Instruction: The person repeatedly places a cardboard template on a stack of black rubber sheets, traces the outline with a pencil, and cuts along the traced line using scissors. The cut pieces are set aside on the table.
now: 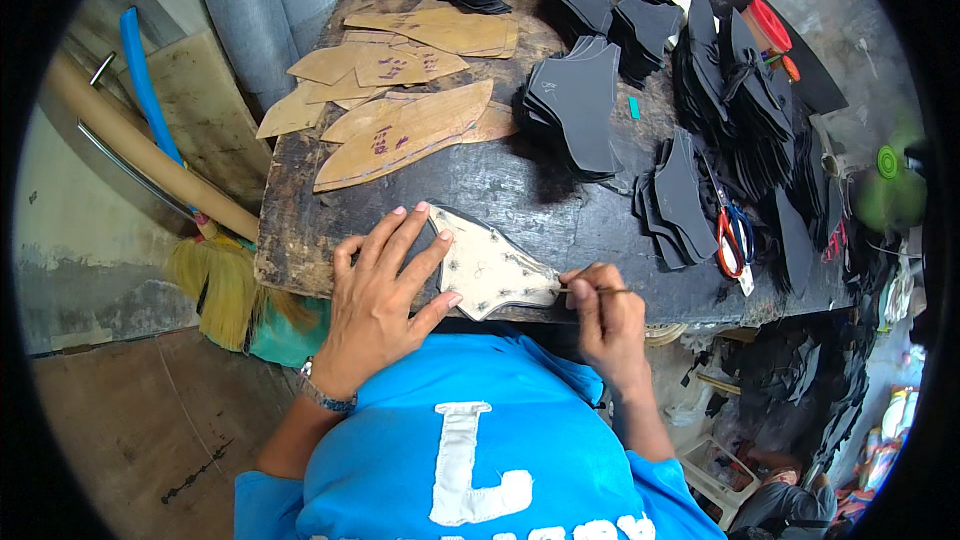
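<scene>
Cramped workshop, daylight from above.
I see a worn dark workbench [300, 240], a stained wall [70, 230] to its left, bare brown floor [140, 430], a broom [225, 285] and a cardboard tube [130, 145] leaning there, grey mesh rolls [255, 0] behind, and a green fan [890, 185] at right.

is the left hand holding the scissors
No, the left hand lies flat on the pale template, while the scissors rest untouched on the bench to the right.

Blue shirt [480, 440], metal wristwatch [322, 392]
</scene>
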`<action>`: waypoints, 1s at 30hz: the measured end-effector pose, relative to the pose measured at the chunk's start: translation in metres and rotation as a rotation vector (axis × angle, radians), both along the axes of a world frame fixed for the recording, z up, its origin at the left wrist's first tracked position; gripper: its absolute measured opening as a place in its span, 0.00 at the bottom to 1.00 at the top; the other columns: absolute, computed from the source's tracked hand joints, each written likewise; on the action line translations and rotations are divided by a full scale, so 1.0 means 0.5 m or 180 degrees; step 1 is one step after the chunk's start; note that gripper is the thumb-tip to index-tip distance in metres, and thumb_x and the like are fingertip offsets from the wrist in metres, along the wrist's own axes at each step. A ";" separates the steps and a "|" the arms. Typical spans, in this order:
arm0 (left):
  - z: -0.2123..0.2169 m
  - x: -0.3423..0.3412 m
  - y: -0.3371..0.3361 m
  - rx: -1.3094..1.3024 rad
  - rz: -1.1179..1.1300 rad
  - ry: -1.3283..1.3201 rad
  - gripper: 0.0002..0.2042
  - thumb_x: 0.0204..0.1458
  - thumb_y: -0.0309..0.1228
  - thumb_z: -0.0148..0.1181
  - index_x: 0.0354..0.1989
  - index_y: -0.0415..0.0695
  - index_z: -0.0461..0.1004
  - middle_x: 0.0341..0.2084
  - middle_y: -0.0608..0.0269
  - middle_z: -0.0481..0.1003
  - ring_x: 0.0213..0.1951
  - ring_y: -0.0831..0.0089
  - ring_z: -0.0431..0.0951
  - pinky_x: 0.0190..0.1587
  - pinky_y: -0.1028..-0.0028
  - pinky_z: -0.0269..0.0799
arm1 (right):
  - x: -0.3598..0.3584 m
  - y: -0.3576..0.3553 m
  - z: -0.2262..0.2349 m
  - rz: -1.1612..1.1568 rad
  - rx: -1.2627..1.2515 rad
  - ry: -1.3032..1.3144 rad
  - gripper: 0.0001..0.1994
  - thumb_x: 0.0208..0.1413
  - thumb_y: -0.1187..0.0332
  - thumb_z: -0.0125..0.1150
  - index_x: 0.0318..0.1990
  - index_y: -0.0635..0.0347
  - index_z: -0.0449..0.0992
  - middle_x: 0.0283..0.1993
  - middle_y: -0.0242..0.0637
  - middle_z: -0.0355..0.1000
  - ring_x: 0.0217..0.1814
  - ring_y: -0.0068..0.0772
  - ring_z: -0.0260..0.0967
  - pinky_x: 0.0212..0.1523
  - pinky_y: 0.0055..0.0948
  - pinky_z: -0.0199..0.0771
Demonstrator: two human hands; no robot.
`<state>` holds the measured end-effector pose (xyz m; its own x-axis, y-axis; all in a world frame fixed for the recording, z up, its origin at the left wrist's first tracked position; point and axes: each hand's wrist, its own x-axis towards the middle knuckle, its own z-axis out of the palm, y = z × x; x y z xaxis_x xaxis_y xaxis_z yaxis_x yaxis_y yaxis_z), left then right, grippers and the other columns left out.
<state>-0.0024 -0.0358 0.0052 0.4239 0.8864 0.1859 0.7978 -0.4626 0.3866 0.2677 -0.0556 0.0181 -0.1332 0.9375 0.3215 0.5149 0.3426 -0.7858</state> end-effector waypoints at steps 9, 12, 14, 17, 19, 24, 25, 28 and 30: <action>0.000 -0.001 0.001 -0.0023 -0.0025 -0.0055 0.28 0.56 0.47 0.65 0.64 0.51 0.72 0.70 0.55 0.62 0.70 0.56 0.58 0.65 0.53 0.49 | 0.007 -0.012 -0.004 -0.0146 -0.0294 0.0092 0.07 0.68 0.72 0.55 0.40 0.67 0.76 0.30 0.42 0.72 0.29 0.35 0.73 0.32 0.32 0.74; -0.001 -0.002 0.002 -0.0006 -0.0026 -0.0053 0.28 0.55 0.47 0.65 0.64 0.50 0.73 0.70 0.55 0.62 0.70 0.56 0.58 0.65 0.53 0.49 | 0.000 -0.004 -0.004 -0.0024 -0.0093 -0.0066 0.07 0.68 0.73 0.55 0.39 0.67 0.76 0.30 0.43 0.73 0.29 0.36 0.73 0.33 0.32 0.74; 0.000 -0.001 0.003 0.0001 -0.0040 -0.0077 0.28 0.55 0.47 0.65 0.63 0.49 0.73 0.70 0.55 0.62 0.70 0.56 0.58 0.65 0.53 0.50 | -0.003 0.001 -0.003 0.0255 0.0265 -0.0382 0.06 0.67 0.74 0.55 0.39 0.67 0.76 0.30 0.43 0.73 0.29 0.36 0.74 0.33 0.32 0.74; 0.001 0.002 0.004 0.0134 -0.0008 0.0011 0.27 0.57 0.50 0.62 0.62 0.51 0.74 0.69 0.55 0.63 0.69 0.58 0.60 0.63 0.54 0.53 | 0.005 0.000 0.006 0.0082 -0.0267 -0.0061 0.05 0.67 0.75 0.55 0.38 0.68 0.75 0.30 0.44 0.73 0.29 0.38 0.74 0.33 0.32 0.74; 0.001 0.002 0.003 0.0127 -0.0004 0.0005 0.27 0.58 0.50 0.62 0.62 0.51 0.74 0.69 0.56 0.63 0.69 0.58 0.60 0.63 0.54 0.53 | 0.004 -0.005 0.008 0.0027 -0.0260 -0.0011 0.05 0.66 0.76 0.56 0.38 0.68 0.74 0.31 0.44 0.73 0.29 0.37 0.74 0.33 0.32 0.75; -0.002 0.000 0.002 0.0069 -0.0006 -0.0010 0.28 0.56 0.48 0.64 0.63 0.49 0.74 0.70 0.55 0.63 0.70 0.58 0.59 0.64 0.54 0.51 | -0.021 -0.006 -0.007 0.0058 -0.0107 0.0358 0.04 0.66 0.77 0.56 0.38 0.69 0.73 0.30 0.44 0.72 0.29 0.36 0.73 0.33 0.32 0.75; -0.003 -0.001 0.003 0.0084 -0.0001 0.0024 0.27 0.57 0.50 0.62 0.62 0.50 0.74 0.70 0.55 0.63 0.70 0.59 0.60 0.64 0.54 0.52 | -0.026 -0.004 -0.011 0.0197 0.0038 0.0087 0.06 0.68 0.75 0.54 0.38 0.68 0.73 0.31 0.44 0.73 0.30 0.33 0.73 0.35 0.31 0.75; -0.003 -0.001 0.003 0.0095 -0.0001 0.0062 0.27 0.58 0.51 0.60 0.62 0.51 0.74 0.70 0.56 0.63 0.70 0.59 0.60 0.64 0.54 0.52 | -0.030 -0.002 -0.011 0.0525 0.0303 -0.0408 0.07 0.69 0.74 0.52 0.38 0.67 0.72 0.33 0.44 0.75 0.33 0.32 0.73 0.38 0.30 0.76; -0.002 0.000 0.003 0.0092 -0.0010 0.0023 0.28 0.57 0.50 0.62 0.62 0.50 0.74 0.70 0.55 0.63 0.70 0.59 0.60 0.64 0.54 0.52 | -0.031 -0.005 -0.007 0.0291 -0.0106 0.0062 0.04 0.68 0.76 0.53 0.39 0.67 0.72 0.33 0.44 0.74 0.35 0.36 0.74 0.39 0.31 0.76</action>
<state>-0.0026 -0.0342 0.0043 0.4280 0.8794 0.2083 0.7991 -0.4759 0.3673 0.2524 -0.0580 0.0147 -0.2128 0.9319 0.2938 0.4672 0.3611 -0.8070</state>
